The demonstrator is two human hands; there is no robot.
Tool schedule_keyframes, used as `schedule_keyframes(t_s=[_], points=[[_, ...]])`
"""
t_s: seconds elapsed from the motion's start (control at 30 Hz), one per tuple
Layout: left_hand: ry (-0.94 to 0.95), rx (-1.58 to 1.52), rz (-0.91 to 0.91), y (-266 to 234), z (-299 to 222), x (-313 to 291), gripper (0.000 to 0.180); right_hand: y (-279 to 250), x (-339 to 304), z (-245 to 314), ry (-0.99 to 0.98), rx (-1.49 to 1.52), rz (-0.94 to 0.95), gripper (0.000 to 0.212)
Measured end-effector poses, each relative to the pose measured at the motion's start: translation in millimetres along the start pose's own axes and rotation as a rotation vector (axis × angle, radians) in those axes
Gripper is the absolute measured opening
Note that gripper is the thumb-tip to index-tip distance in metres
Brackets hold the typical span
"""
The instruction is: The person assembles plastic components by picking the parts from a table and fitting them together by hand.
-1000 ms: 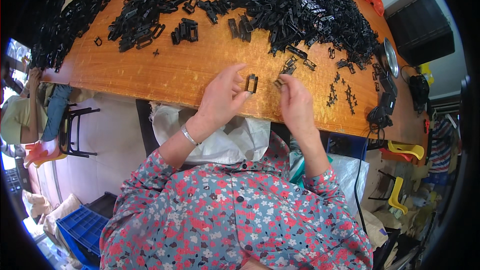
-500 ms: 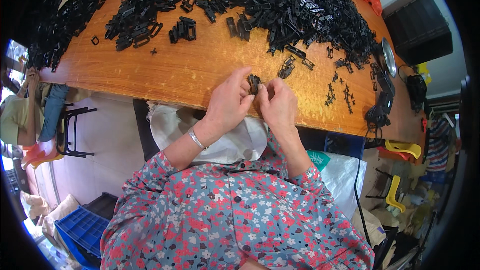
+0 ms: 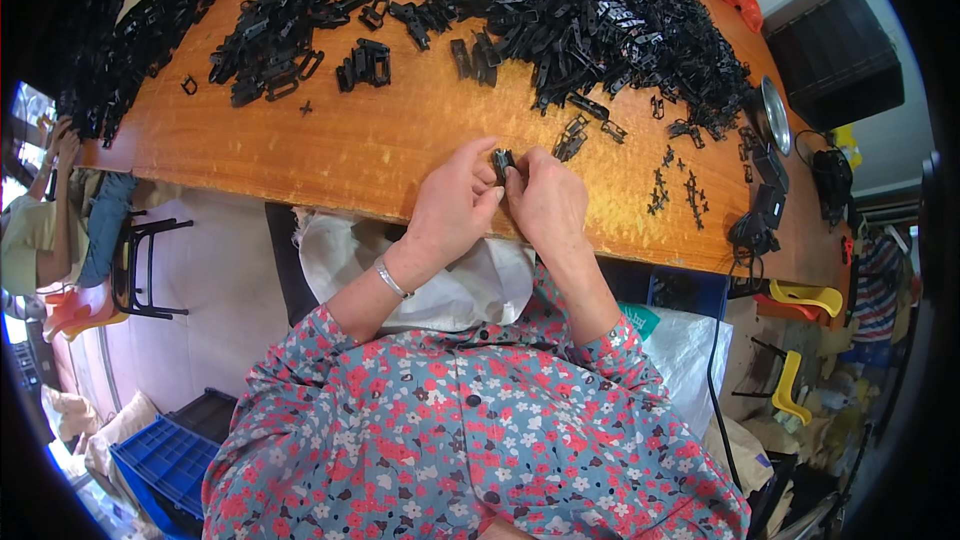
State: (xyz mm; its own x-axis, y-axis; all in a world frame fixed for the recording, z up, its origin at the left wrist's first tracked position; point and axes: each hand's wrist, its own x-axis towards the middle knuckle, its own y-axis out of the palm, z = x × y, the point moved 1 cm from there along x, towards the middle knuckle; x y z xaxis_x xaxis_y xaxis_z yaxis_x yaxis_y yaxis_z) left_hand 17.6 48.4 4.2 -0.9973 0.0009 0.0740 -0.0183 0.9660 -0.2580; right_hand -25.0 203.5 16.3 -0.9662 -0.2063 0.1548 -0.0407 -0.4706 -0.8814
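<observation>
Bright, even daylight is lighting the wooden table with only soft shadows, fisheye distortion is bending its edges toward a black vignetted rim, and the far corners are looking dim and smeared.

Two hands, left and right, on one small black clip; one counter, clips heaped past counting, one metal bowl.
</observation>
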Motion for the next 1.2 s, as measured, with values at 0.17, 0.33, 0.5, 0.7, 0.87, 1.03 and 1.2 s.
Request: schedule_keyframes(t_s=[0.17, 0.33, 0.5, 0.7, 0.87, 1.03, 1.2], points=[[-0.010, -0.011, -0.009, -2, 1, 5, 0.056, -9, 12, 1, -0.004, -0.012, 0.069, 0.019], [0.001, 0.014, -0.018, -3, 7, 11, 0.056, -14, 23, -2, -0.014, -0.020, 0.161, 0.021], [-0.015, 0.024, -0.003, -3, 5, 14, 0.054, -12, 22, -4, -0.031, -0.018, 0.138, 0.021], [-0.091, -0.093, -0.047, -1, 29, 21, 0.041, -14, 5, 6, -0.103, 0.099, -0.002, 0.016], [-0.188, -0.369, 0.047, -8, 18, 24, 0.028, -3, -13, -7, 0.081, 0.588, 0.149, 0.018], [-0.115, -0.399, 0.123, -17, -8, 28, 0.022, 0, -13, -26, 0.373, 1.608, 0.523, 0.031], [-0.099, -0.295, 0.301, -37, -5, 73, 0.024, 3, -12, -41, 0.336, 1.808, 0.594, 0.035]])
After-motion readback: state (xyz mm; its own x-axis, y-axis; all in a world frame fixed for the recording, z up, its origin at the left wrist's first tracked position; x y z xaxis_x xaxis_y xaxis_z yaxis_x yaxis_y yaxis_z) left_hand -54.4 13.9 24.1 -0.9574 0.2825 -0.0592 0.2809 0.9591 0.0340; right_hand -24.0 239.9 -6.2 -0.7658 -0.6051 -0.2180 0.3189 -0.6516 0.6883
